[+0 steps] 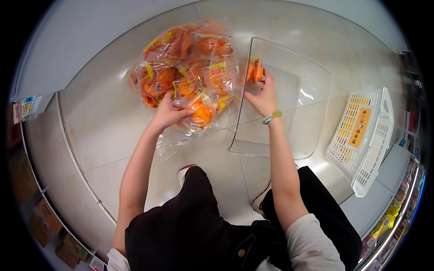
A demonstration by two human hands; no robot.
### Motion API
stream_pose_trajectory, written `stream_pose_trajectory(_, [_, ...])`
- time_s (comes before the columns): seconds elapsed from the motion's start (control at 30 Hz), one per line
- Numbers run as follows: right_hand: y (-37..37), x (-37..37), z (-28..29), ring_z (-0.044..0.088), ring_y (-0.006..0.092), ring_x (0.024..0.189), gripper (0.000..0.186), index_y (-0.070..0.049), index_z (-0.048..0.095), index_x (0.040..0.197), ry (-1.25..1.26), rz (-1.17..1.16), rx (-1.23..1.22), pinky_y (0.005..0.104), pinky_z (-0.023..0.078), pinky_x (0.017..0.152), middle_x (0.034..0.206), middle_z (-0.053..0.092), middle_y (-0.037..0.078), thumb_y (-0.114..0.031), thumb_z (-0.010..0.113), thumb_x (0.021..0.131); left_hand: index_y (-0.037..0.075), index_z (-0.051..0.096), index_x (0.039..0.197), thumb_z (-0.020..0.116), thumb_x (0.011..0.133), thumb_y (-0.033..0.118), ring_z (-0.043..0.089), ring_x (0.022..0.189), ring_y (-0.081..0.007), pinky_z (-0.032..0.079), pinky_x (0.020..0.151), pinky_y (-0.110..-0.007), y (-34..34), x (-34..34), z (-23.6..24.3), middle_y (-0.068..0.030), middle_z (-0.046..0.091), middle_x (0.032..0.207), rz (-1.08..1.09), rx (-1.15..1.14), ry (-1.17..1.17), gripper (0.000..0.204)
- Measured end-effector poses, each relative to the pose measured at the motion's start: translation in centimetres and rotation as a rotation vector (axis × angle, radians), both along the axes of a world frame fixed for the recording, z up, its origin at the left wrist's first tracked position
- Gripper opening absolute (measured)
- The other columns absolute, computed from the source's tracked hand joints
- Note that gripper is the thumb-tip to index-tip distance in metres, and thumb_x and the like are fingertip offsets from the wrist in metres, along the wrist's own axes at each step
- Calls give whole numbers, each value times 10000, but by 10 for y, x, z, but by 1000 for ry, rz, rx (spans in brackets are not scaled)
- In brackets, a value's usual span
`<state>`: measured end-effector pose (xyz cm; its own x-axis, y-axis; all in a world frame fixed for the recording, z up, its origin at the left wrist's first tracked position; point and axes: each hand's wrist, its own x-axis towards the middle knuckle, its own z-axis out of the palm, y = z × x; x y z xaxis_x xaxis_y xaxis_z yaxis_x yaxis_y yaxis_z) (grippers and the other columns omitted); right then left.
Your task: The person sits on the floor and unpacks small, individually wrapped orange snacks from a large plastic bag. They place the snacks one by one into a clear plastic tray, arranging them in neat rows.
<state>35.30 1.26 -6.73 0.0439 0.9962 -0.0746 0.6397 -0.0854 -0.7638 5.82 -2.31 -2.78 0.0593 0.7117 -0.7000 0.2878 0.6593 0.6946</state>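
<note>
My left hand (171, 112) pinches a small clear packet of orange food (201, 113) between thumb and fingers. The packet is at the near edge of a large clear plastic bag (183, 72), which is full of similar packets with yellow labels. To the right, a clear plastic bin (312, 113) rests on the floor. My right hand (263, 95) reaches into its left side, thumb and fingers apart. Its fingers touch a few orange packets (254, 70) standing against the bin's left wall. Some fingertips are hidden behind those packets.
A white slotted plastic basket (360, 133) with an orange label stands tilted at the right. Store shelves with colourful packages (384, 223) line the right edge. Shelving with cartons (49, 216) runs along the left. My shoes (185, 172) are on the tiled floor below the bag and bin.
</note>
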Motion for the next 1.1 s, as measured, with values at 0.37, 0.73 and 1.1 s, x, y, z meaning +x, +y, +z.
stream_pose_trajectory(0.37, [-4,17,17,459,321,1181,860,2,357,1356,180,93,-40,392,391,1010,1252,461,196,-228,799,654,-41,590,1103,619,841,72,586,679,-125,477,646,-255,-8,-17,45,-84,652,786,-200,428,327,286])
stream_pose_trajectory(0.73, [6,7,25,496,337,1091,690,1,462,1265,98,92,-113,371,437,942,1176,487,205,-252,736,683,-6,533,1041,459,968,86,583,841,-71,524,717,-235,50,81,197,-22,575,917,-230,450,18,138])
stream_pose_trajectory(1.1, [22,66,27,555,167,1038,717,-100,586,1163,914,556,-261,283,451,901,1127,615,36,-254,896,535,14,520,1051,432,992,165,550,900,-107,465,786,-257,73,253,96,-45,580,977,291,172,-142,184])
